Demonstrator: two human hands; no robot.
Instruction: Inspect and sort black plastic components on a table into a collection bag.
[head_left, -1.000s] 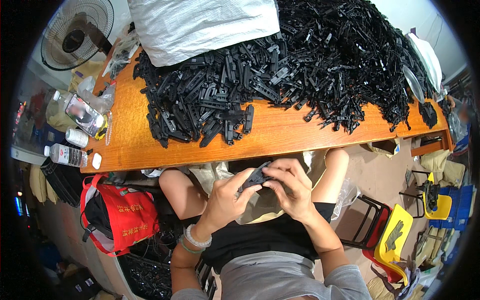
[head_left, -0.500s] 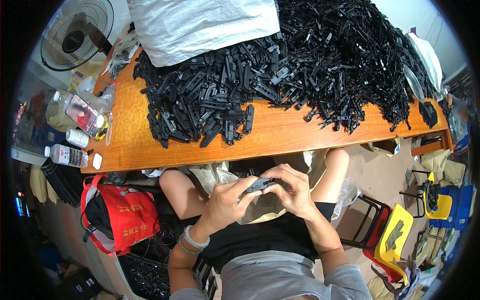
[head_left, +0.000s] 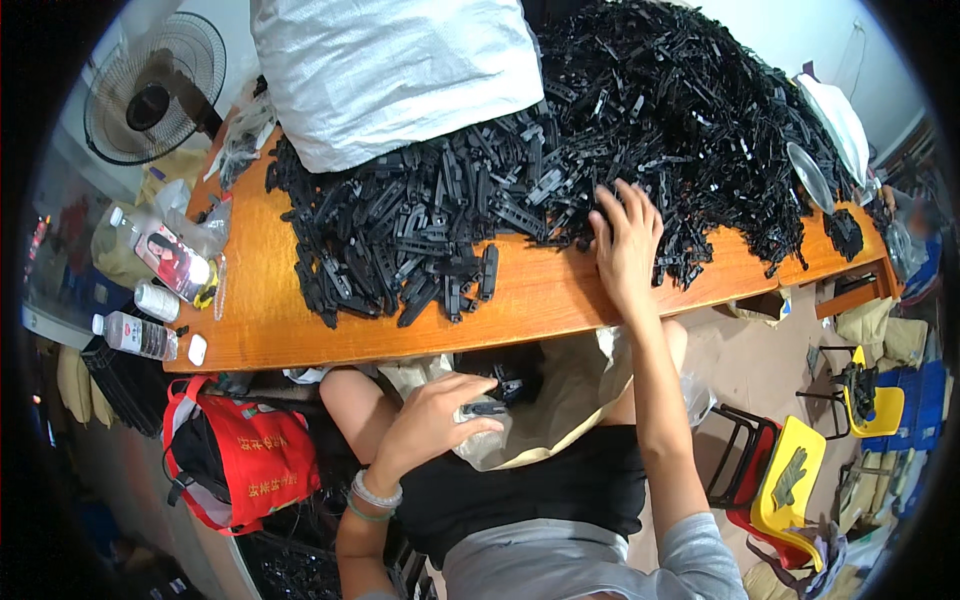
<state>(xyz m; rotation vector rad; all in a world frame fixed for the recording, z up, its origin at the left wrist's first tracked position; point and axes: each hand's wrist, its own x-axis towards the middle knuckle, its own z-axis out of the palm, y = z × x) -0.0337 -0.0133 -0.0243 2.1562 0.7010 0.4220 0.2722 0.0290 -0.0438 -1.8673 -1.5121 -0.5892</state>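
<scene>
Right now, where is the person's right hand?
In the head view, the right hand lies flat on the black plastic parts, at the pile's near edge on the wooden table.

Bright, even daylight, strongest toward 1 o'clock where the wall washes out. White sack [head_left: 395, 70] at 12 is near blown out. Black parts [head_left: 560, 170] lose detail in shadow. Under the table [head_left: 540, 300] it is dim. Heavy fisheye: table edge bows, black vignette all round. Rim at 3 and 9 soft, smeared.
</scene>
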